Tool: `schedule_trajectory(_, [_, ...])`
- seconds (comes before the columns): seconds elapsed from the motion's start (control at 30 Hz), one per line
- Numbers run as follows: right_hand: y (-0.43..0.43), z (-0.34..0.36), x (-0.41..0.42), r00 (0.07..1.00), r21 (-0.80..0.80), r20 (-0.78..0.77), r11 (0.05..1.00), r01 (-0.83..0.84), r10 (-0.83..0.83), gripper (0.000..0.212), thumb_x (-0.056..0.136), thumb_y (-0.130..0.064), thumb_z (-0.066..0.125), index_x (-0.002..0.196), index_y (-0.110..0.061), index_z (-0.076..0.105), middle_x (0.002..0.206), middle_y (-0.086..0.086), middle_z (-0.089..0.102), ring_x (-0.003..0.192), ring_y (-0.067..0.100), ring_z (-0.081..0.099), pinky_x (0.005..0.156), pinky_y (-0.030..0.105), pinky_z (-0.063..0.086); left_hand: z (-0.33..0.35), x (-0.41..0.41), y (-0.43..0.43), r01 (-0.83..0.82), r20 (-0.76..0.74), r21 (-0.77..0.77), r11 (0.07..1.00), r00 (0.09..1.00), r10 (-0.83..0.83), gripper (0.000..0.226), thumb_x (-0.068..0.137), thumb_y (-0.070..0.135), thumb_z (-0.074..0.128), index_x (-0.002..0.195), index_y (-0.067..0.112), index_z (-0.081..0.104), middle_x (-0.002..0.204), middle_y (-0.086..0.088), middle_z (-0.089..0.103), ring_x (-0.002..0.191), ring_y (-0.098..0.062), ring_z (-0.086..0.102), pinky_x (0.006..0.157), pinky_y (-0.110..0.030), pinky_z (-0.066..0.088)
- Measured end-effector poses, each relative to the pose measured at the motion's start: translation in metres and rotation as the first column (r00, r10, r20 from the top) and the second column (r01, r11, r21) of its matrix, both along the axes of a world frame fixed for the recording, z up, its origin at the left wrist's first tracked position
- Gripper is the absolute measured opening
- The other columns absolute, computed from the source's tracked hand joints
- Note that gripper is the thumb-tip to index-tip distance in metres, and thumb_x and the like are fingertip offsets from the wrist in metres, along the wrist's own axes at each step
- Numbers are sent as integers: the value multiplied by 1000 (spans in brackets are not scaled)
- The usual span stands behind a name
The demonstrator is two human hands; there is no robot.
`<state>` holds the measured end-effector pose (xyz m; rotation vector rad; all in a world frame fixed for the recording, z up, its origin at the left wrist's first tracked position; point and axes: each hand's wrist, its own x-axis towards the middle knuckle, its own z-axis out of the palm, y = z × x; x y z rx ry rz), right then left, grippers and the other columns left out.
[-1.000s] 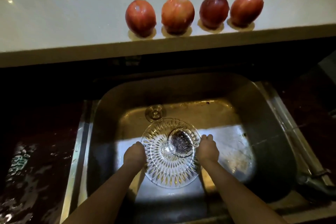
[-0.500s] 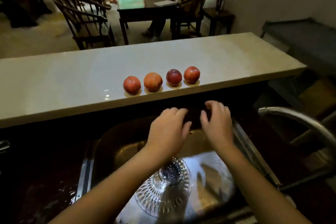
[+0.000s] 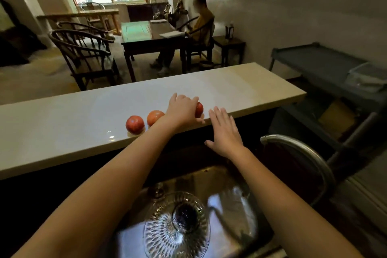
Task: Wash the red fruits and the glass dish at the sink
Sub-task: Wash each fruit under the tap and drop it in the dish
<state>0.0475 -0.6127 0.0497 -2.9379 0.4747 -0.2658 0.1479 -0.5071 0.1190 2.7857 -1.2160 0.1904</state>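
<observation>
Two red fruits (image 3: 135, 124) (image 3: 155, 117) stand free near the front edge of the pale counter (image 3: 62, 130). My left hand (image 3: 183, 110) lies curled over the fruits to their right. Its fingers and thumb wrap the rightmost red fruit (image 3: 199, 108), which shows only at the fingertips, and anything under the palm is hidden. My right hand (image 3: 224, 132) hovers just right of it at the counter's edge, fingers spread and holding nothing. The cut-glass dish (image 3: 165, 234) lies upside down in the steel sink (image 3: 228, 176) below my arms.
A curved steel faucet (image 3: 303, 148) arches over the sink's right side. Beyond the counter stand wooden chairs (image 3: 83, 52) and a dark table (image 3: 146, 37) where a person (image 3: 201, 25) sits. A grey cart (image 3: 326, 63) is at the right.
Both hands let go of the dish and rose from the sink to the counter. My left hand has reached the right-hand fruits and closed over them. The view has tilted up.
</observation>
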Motion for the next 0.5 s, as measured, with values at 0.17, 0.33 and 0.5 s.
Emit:
schedule_trajectory(0.17, [-7, -4, 1, 999, 0, 4, 999, -40, 40, 100, 83, -38, 65, 149, -17, -8, 159, 4, -14, 145, 22, -17, 116, 37, -6, -3, 5, -10, -25, 30, -125, 992, 999, 29, 47, 79, 40, 65, 119, 16, 57, 108, -7, 65, 102, -24, 55, 95, -35, 39])
schedule_trajectory(0.33, [-13, 8, -1, 996, 182, -27, 980, -80, 86, 92, 84, -38, 64, 150, -20, 4, 160, 2, -6, 146, 20, -11, 118, 39, 2, -6, -5, -8, 29, -50, -250, 968, 998, -43, 52, 72, 39, 73, 119, 20, 58, 109, -2, 64, 101, -19, 53, 86, -29, 38])
schedule_trajectory(0.5, [-16, 48, -25, 972, 750, 215, 653, -106, -89, 47, 95, -18, 46, 141, -27, 38, 146, -1, 42, 134, 17, 40, 100, 25, 33, -1, -28, 8, 114, -182, -389, 914, 963, -197, 51, 73, 32, 76, 119, 22, 57, 116, -2, 62, 103, -11, 47, 87, -23, 35])
